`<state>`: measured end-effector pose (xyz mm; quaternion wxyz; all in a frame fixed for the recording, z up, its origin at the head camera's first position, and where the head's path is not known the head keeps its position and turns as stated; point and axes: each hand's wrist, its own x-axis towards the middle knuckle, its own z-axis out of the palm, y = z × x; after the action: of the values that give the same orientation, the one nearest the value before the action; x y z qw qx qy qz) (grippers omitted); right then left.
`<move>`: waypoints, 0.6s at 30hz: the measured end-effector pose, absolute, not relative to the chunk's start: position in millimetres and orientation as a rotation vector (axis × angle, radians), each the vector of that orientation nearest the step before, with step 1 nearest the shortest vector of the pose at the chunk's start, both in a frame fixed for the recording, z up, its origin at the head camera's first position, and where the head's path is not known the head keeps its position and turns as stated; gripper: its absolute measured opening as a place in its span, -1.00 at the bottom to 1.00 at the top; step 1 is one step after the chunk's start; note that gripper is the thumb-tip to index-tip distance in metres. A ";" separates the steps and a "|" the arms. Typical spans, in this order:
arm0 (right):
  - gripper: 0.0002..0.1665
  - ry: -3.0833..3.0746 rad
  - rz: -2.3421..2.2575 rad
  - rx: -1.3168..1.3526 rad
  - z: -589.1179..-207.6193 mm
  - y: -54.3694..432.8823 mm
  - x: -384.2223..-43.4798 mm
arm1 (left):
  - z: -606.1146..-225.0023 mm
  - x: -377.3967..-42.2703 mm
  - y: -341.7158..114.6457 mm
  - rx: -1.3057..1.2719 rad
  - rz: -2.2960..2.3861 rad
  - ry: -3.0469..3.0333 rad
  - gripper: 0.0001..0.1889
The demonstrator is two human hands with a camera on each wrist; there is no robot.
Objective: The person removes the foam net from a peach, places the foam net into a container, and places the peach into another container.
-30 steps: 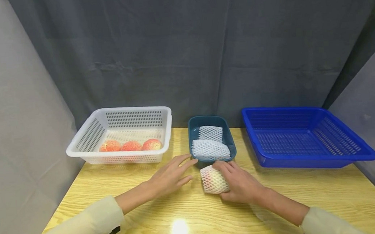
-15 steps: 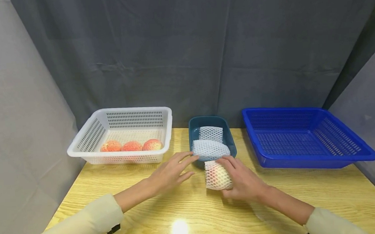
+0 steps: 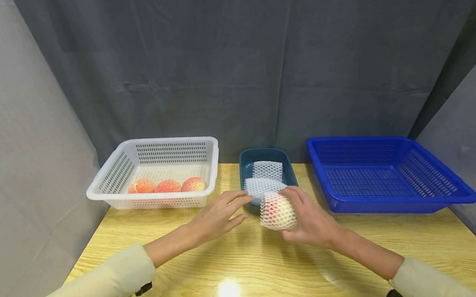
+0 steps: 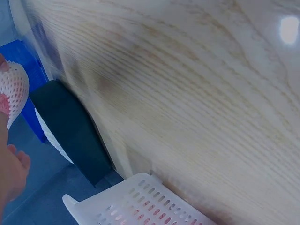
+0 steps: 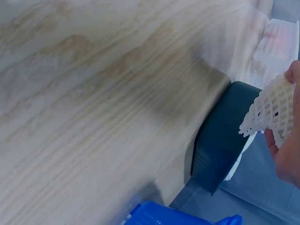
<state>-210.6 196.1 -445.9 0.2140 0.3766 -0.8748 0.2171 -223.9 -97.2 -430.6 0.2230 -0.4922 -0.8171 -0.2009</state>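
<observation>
My right hand (image 3: 309,219) grips a red-and-yellow peach (image 3: 284,213) in a white foam net sleeve (image 3: 269,210). The netted peach is raised over the table, overlapping the front of a dark green box (image 3: 245,161) in the head view. Two foam net sleeves lie in that box, one flat at the back (image 3: 267,169) and one in front (image 3: 259,186). To the left of the peach, my left hand (image 3: 218,216) holds nothing; its fingers extend toward the box's front left corner. In the right wrist view, the sleeve's loose end (image 5: 253,117) sticks out past the fingers.
At the back left, a white slotted basket (image 3: 148,199) holds three peaches (image 3: 168,186). A blue basket (image 3: 387,206) stands at the back right of the wooden table (image 3: 189,276). Grey cloth (image 3: 215,67) hangs behind and at both sides.
My right hand has lifted the netted peach up and slightly right, away from the table's front. The left hand has shifted only a little upward and right.
</observation>
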 end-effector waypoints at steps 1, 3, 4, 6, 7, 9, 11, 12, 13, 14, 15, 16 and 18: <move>0.07 -2.431 0.607 1.041 -444.5 196.2 -210.8 | -430.1 -224.3 -96.8 -1.361 -0.551 -2.247 -0.53; 0.07 -2.432 0.607 1.036 -442.4 196.3 -211.3 | -428.6 -224.9 -95.5 -1.370 -0.548 -2.220 -0.58; 0.06 -2.429 0.605 1.036 -441.6 196.2 -211.5 | -428.0 -224.9 -94.9 -1.375 -0.549 -2.206 -0.60; 0.06 -2.414 0.599 1.039 -440.4 195.8 -211.7 | -426.6 -225.2 -93.2 -1.386 -0.542 -2.172 -0.64; 0.05 -2.404 0.597 1.043 -440.0 195.4 -211.9 | -425.4 -225.0 -92.4 -1.391 -0.537 -2.154 -0.66; 0.05 -2.385 0.593 1.051 -439.2 194.7 -212.2 | -423.3 -224.8 -90.5 -1.407 -0.525 -2.113 -0.70; 0.04 -2.373 0.592 1.055 -437.9 193.7 -212.4 | -421.6 -224.9 -88.5 -1.424 -0.501 -2.069 -0.72; 0.04 -2.368 0.590 1.057 -437.2 193.3 -212.6 | -421.0 -225.0 -87.4 -1.436 -0.494 -2.050 -0.73; 0.04 -2.366 0.590 1.058 -436.4 192.8 -212.6 | -420.6 -225.3 -86.4 -1.447 -0.489 -2.029 -0.74; 0.04 -2.364 0.590 1.061 -435.6 192.3 -212.4 | -420.8 -225.8 -85.4 -1.460 -0.486 -2.009 -0.74; 0.04 -2.363 0.589 1.062 -434.7 191.7 -212.4 | -420.8 -226.0 -84.3 -1.469 -0.488 -1.993 -0.74; 0.04 -2.360 0.589 1.064 -434.0 191.2 -212.3 | -421.0 -226.3 -83.3 -1.479 -0.496 -1.979 -0.74; 0.05 -2.350 0.586 1.072 -432.7 190.3 -212.1 | -421.5 -226.8 -81.3 -1.492 -0.508 -1.956 -0.72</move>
<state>-212.1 190.3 -432.7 0.2439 0.3925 -0.8605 0.2147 -226.8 -81.3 -421.5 0.3096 -0.5647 -0.7405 -0.1921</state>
